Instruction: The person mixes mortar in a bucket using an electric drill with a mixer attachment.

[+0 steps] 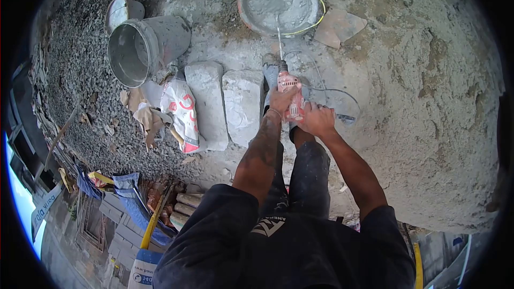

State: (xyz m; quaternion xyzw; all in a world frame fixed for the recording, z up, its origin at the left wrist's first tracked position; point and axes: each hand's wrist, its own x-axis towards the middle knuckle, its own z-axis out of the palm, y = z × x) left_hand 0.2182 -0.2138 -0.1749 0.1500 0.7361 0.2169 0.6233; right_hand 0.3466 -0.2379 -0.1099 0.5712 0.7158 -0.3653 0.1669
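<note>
Both my hands are closed on a red power drill (288, 86) fitted with a long mixing rod (279, 42). My left hand (284, 99) grips the left side of its body, and my right hand (317, 119) wraps round the rear end. The rod points away from me, and its far end dips into wet grey mortar (281, 2). That mortar fills a round bucket (247, 20) with a yellow handle along its right rim. Whatever is on the rod's tip is hidden under the mortar. A dark cable (342, 92) loops on the ground to the right of the drill.
Two pale blocks (206, 101) lie left of my feet, beside a white-and-red cement bag (179, 109). A large grey bucket (175, 37) lies tipped, near a smaller pail (133, 10). Gravel (69, 85) spreads at left; a flat brown piece (340, 27) lies by the mortar bucket.
</note>
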